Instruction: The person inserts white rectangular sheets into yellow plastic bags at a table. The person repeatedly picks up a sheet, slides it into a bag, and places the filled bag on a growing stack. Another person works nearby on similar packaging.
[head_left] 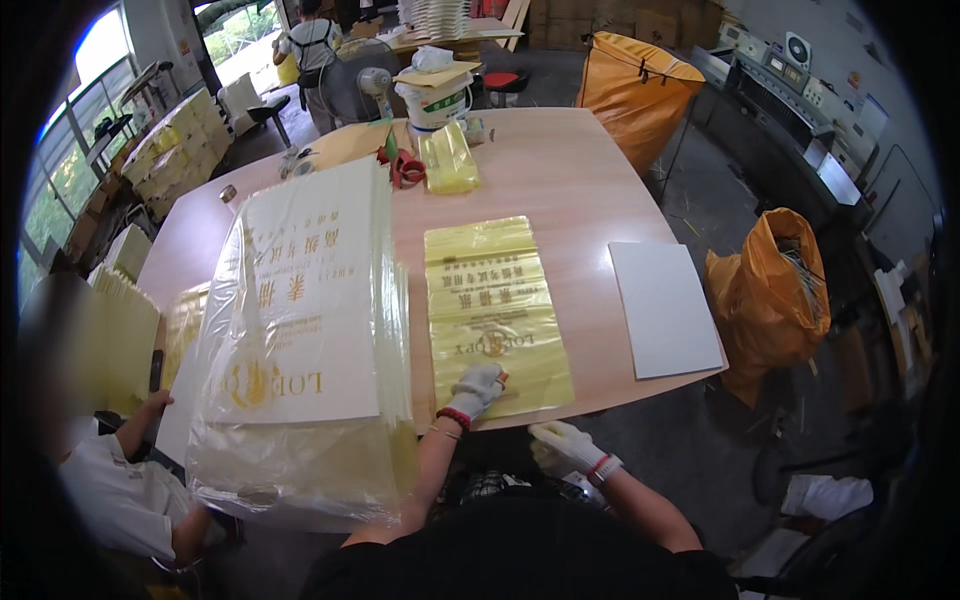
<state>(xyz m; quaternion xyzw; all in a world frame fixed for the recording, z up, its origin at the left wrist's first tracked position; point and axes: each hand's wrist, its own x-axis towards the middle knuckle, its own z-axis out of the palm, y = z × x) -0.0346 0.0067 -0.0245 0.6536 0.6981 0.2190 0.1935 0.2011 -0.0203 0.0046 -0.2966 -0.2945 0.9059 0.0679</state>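
Note:
My left hand [479, 391], in a white glove with a red bracelet at the wrist, rests on the lower part of a yellow printed plastic bag [495, 280]. Its fingers are curled against the bag's surface. The bag lies flat, reaching to the near table edge. Just off that edge, below the bag's right corner, my gloved right hand [565, 446] has its fingers stretched leftward, with nothing visible in them. To the left is a tall stack of clear bags holding white printed paper [300, 300]. A stack of plain white sheets [664, 310] sits at the right.
On the table [540, 160] are a folded yellow bag [449, 160], a red tape dispenser [404, 168] and a white bucket [436, 104]. Orange sacks [640, 90] stand beyond and right of it. A co-worker [130, 480] sits at left; another person [312, 50] stands far back.

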